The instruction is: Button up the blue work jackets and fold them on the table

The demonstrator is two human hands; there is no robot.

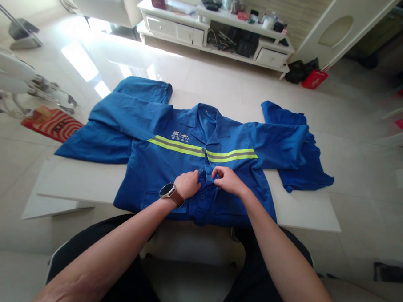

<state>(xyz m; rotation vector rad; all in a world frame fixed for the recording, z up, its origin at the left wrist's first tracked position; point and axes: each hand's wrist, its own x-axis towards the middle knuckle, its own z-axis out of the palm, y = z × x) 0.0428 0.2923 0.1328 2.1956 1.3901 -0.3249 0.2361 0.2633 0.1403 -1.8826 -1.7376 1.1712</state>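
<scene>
A blue work jacket (173, 176) with a yellow and grey reflective stripe across the chest lies spread face up, its collar at the far side. My left hand (188, 184), with a watch on the wrist, is closed on the front edge of the jacket beside the button line. Just to its right, my right hand (227, 179) pinches the other front edge of the jacket. Buttons show between and above the hands, and the front is parted around them. Exactly what lies between the fingertips is partly hidden.
The jacket rests on a white table (83, 181), with its sleeves reaching past both sides. More blue cloth (311, 156) lies under the right sleeve. A red patterned bag (52, 123) is on the left. A white cabinet (180, 30) with several items stands beyond.
</scene>
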